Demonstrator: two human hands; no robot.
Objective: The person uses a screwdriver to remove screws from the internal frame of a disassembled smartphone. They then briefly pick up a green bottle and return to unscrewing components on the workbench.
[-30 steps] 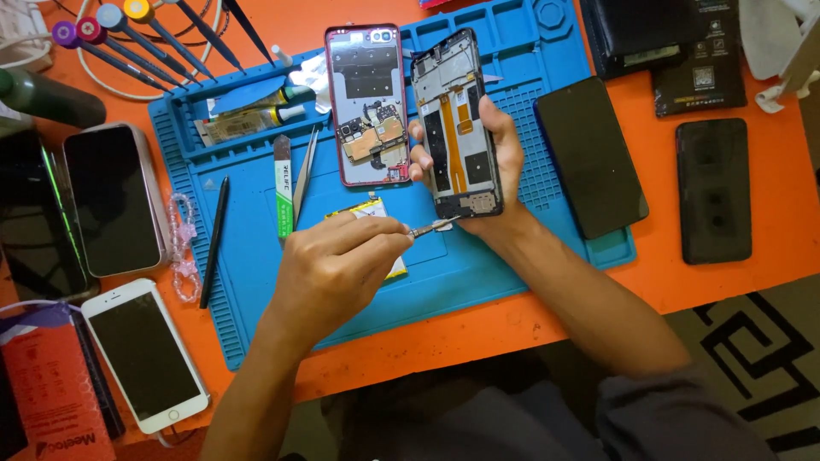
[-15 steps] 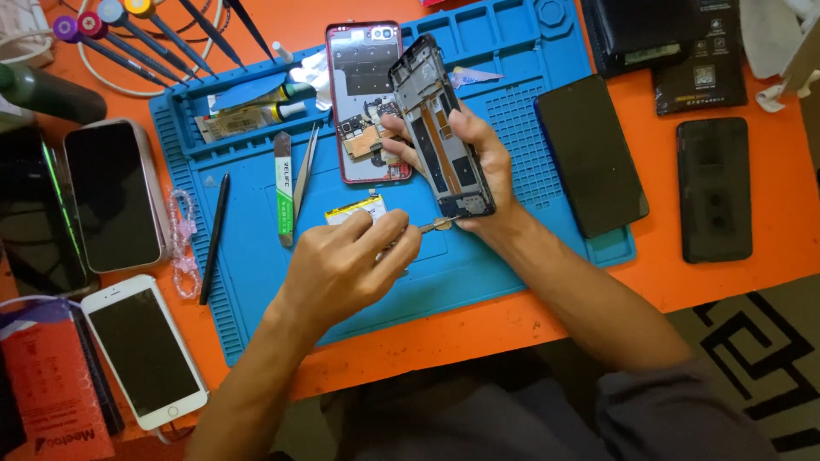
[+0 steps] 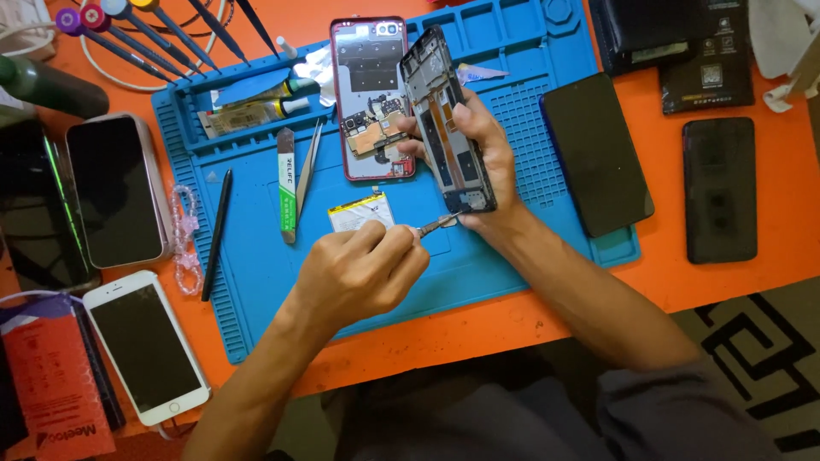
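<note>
1. The right hand (image 3: 474,158), at frame centre, is closed around a black phone frame (image 3: 446,124), held tilted above the blue mat (image 3: 384,282).
2. The left hand (image 3: 359,273), lower centre, pinches tweezers (image 3: 436,226) whose tip touches the frame's bottom edge.
3. An opened red phone (image 3: 371,98) lies just left of the frame; a small battery (image 3: 360,212) lies just above the left hand.
4. Bare mat shows between the left hand and the mat's lower edge.

Opened phone (image 3: 373,98) on mat (image 3: 256,282), left of held frame (image 3: 448,124); battery (image 3: 361,212) before it.
</note>
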